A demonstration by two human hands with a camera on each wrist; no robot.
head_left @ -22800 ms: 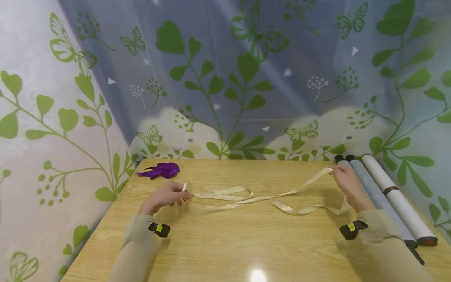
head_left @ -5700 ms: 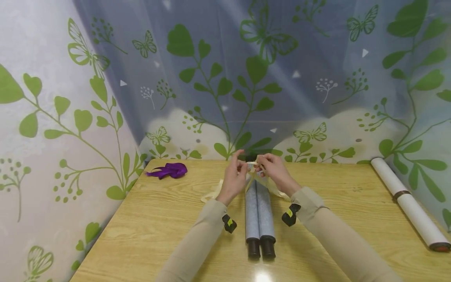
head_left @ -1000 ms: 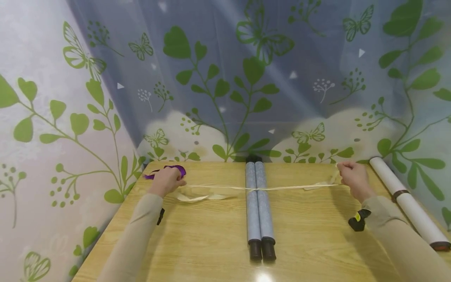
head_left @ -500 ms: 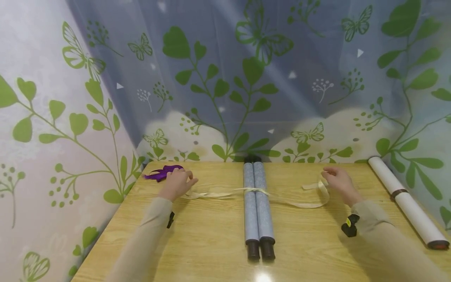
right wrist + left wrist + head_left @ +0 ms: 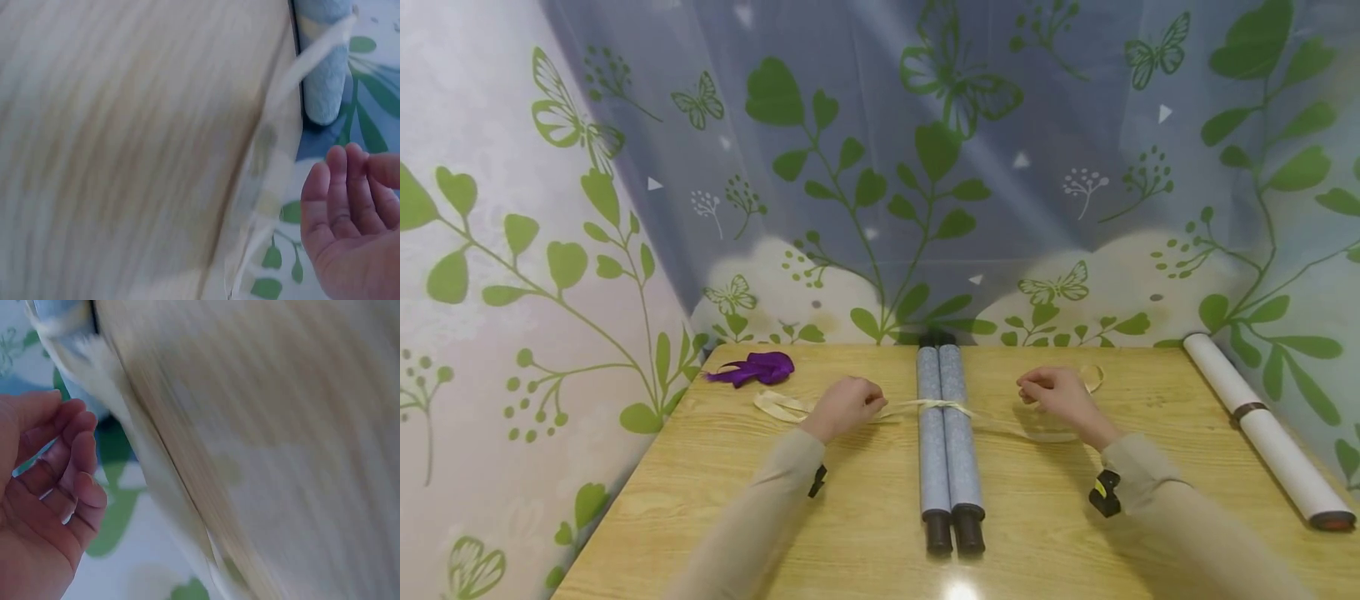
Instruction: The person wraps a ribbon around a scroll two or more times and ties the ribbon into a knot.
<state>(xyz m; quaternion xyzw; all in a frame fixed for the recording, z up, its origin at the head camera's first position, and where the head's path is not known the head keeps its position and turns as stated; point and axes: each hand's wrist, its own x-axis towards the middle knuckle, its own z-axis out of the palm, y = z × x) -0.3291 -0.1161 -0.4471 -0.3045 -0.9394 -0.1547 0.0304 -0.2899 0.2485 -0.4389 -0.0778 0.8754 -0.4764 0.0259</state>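
Two blue-grey rolls [image 5: 934, 458] lengthwise front-to-back, cream ribbon [image 5: 932, 403] crosswise.

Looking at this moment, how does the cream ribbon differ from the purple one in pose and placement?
The cream ribbon is spread out long, while the purple ribbon lies bunched in a compact heap. The cream ribbon crosses over the two blue-grey rolls; the purple ribbon sits apart from them, near the far left corner of the table. Neither is held by a hand.
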